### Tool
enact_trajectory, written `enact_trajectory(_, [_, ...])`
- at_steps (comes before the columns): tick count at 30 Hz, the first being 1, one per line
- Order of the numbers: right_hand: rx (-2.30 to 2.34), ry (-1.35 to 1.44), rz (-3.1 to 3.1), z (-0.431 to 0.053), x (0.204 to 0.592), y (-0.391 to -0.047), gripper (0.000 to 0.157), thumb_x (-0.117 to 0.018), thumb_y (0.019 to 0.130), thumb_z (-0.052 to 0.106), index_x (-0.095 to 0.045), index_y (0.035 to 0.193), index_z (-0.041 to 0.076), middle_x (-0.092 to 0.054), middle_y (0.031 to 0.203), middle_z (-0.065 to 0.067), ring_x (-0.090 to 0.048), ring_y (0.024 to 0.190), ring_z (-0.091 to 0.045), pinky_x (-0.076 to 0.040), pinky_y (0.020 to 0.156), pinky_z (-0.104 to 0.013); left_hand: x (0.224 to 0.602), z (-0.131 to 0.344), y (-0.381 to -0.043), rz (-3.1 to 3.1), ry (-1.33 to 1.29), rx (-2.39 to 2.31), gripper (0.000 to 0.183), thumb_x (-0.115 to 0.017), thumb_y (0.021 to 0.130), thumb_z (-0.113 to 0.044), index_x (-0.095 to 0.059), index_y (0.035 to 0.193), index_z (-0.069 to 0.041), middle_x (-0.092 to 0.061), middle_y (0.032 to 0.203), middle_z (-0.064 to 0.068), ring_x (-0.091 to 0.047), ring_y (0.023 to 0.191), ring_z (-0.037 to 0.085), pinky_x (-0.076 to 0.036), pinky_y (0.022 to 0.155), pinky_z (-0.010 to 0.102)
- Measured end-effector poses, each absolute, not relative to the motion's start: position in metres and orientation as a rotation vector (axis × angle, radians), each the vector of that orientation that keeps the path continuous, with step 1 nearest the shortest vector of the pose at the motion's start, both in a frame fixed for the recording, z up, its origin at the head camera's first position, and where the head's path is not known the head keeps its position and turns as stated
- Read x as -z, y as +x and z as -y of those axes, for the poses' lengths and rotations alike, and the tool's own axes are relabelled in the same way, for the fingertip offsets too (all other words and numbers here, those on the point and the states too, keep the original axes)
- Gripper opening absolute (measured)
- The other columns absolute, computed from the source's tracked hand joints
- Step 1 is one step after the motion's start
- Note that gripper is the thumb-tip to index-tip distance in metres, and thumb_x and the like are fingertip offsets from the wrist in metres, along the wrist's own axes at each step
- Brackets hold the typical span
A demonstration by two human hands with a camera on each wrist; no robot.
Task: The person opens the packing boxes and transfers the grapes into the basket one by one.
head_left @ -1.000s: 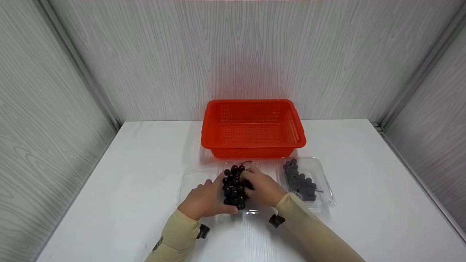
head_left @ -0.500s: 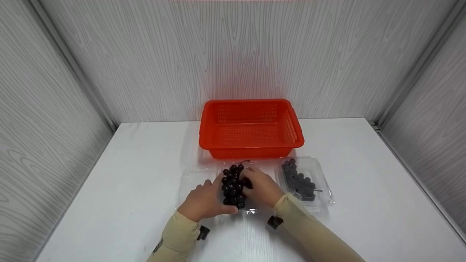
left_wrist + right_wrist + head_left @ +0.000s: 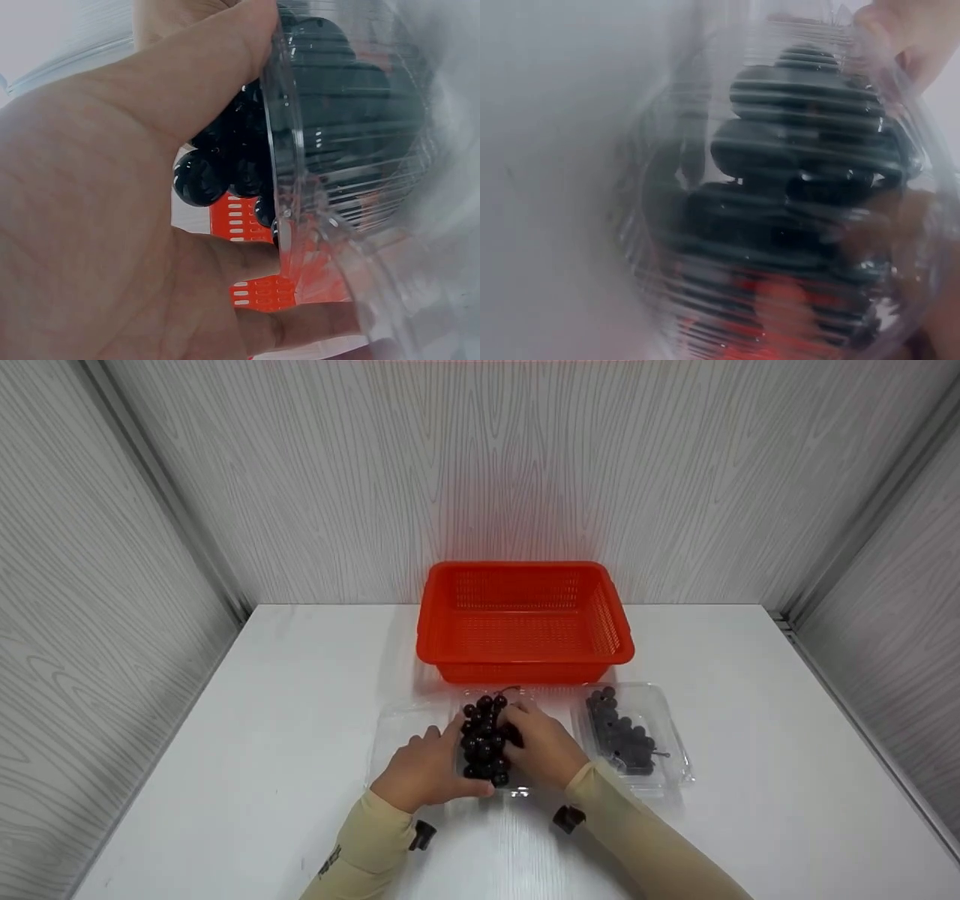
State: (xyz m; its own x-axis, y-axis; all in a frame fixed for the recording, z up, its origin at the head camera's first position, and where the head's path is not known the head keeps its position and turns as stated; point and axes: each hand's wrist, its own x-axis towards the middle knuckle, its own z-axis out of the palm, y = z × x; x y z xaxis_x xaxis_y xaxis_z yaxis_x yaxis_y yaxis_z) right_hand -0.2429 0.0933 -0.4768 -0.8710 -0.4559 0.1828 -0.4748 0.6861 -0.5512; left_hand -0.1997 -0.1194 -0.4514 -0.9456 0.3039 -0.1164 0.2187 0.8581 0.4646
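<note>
A bunch of shiny dark grapes [image 3: 484, 742] lies in a clear plastic clamshell box [image 3: 519, 791], centred before me in the head view. My left hand [image 3: 424, 772] holds the box from its left side; in the left wrist view the thumb [image 3: 225, 52] lies at the ribbed rim and the fingers spread farther along it. From the right, my right hand [image 3: 544, 746] reaches into the box and its curled fingers grip the bunch. Through the ribbed wall [image 3: 780, 165] in the right wrist view the grapes show blurred. The right fingertips are partly hidden among the grapes.
Behind the box stands a red plastic basket [image 3: 525, 664] with slotted walls. To the right sits a second clear box [image 3: 664, 720] with dark grapes inside. The open clear lid [image 3: 394, 727] lies left, partly under the left hand. Grey wood-grain panels [image 3: 517, 472] enclose the white table [image 3: 300, 682].
</note>
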Motion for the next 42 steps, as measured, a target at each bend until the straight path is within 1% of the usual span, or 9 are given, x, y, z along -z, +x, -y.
enact_trajectory(2, [-0.971,0.794,2.831,-0.094,0.477,-0.246,0.023,-0.075,0.09,0.004,-0.066,0.107,0.016,-0.06,0.117,-0.002,-0.064,0.103,-0.021,-0.056,0.097,-0.043,0.451,0.119,-0.2,-2.858,0.402,-0.669,0.114,-0.084,0.076,-0.062,-0.03,0.163,-0.01,-0.061,0.119,0.025,-0.062,0.097,0.041,-0.055,0.082,0.056])
enact_trajectory(7, [-1.05,0.804,2.763,-0.094,0.476,-0.254,0.025,-0.077,0.087,0.004,-0.068,0.106,0.018,-0.065,0.12,-0.002,-0.063,0.113,-0.022,-0.051,0.104,-0.046,0.449,0.119,-0.201,-2.86,0.341,-0.691,0.114,-0.083,0.076,-0.063,-0.031,0.163,-0.014,-0.059,0.12,0.023,-0.06,0.099,0.04,-0.054,0.084,0.056])
enact_trajectory(12, [-1.19,0.808,2.729,-0.097,0.475,-0.258,0.026,-0.076,0.085,0.001,-0.068,0.103,0.019,-0.066,0.116,0.0,-0.062,0.111,-0.021,-0.051,0.103,-0.046,0.448,0.118,-0.201,-2.861,0.332,-0.716,0.114,-0.084,0.075,-0.062,-0.03,0.163,-0.015,-0.059,0.118,0.022,-0.06,0.098,0.039,-0.053,0.082,0.055])
enact_trajectory(21, [-1.295,0.797,2.686,-0.099,0.479,-0.258,0.03,-0.074,0.081,-0.003,-0.067,0.104,0.015,-0.066,0.108,0.0,-0.06,0.101,-0.02,-0.052,0.096,-0.044,0.449,0.118,-0.2,-2.879,0.349,-0.723,0.114,-0.085,0.074,-0.061,-0.031,0.163,-0.017,-0.059,0.11,0.019,-0.059,0.09,0.036,-0.052,0.076,0.052])
enact_trajectory(25, [-1.331,0.765,2.679,-0.1,0.479,-0.258,0.032,-0.075,0.08,-0.004,-0.067,0.105,0.014,-0.067,0.109,0.001,-0.06,0.103,-0.02,-0.051,0.099,-0.045,0.45,0.118,-0.2,-2.875,0.352,-0.738,0.115,-0.086,0.073,-0.063,-0.03,0.163,-0.017,-0.057,0.107,0.018,-0.057,0.087,0.034,-0.051,0.074,0.05])
enact_trajectory(29, [-1.365,0.728,2.671,-0.102,0.48,-0.257,0.031,-0.075,0.079,-0.005,-0.068,0.104,0.012,-0.067,0.109,0.0,-0.06,0.103,-0.021,-0.052,0.098,-0.047,0.451,0.116,-0.198,-2.867,0.377,-0.713,0.118,-0.083,0.075,-0.065,-0.026,0.165,-0.015,-0.057,0.103,0.018,-0.056,0.085,0.033,-0.051,0.072,0.048])
enact_trajectory(33, [-1.442,0.715,2.619,-0.103,0.481,-0.258,0.029,-0.074,0.08,-0.006,-0.067,0.103,0.01,-0.067,0.106,-0.002,-0.058,0.099,-0.021,-0.052,0.093,-0.044,0.451,0.115,-0.197,-2.866,0.377,-0.681,0.117,-0.078,0.078,-0.065,-0.021,0.166,-0.012,-0.057,0.106,0.019,-0.057,0.089,0.035,-0.052,0.074,0.048])
enact_trajectory(38, [-1.578,0.71,2.54,-0.102,0.483,-0.259,0.029,-0.073,0.08,-0.009,-0.067,0.103,0.007,-0.068,0.104,-0.005,-0.058,0.098,-0.022,-0.05,0.09,-0.044,0.452,0.116,-0.197,-2.875,0.371,-0.635,0.118,-0.077,0.077,-0.065,-0.022,0.165,-0.009,-0.057,0.107,0.019,-0.057,0.091,0.036,-0.052,0.075,0.048])
enact_trajectory(42, [-1.598,0.701,2.529,-0.099,0.484,-0.258,0.03,-0.072,0.079,-0.01,-0.067,0.102,0.007,-0.068,0.103,-0.006,-0.058,0.098,-0.021,-0.05,0.091,-0.043,0.452,0.119,-0.197,-2.874,0.384,-0.63,0.118,-0.079,0.076,-0.066,-0.025,0.164,-0.009,-0.057,0.106,0.019,-0.058,0.089,0.036,-0.052,0.073,0.048])
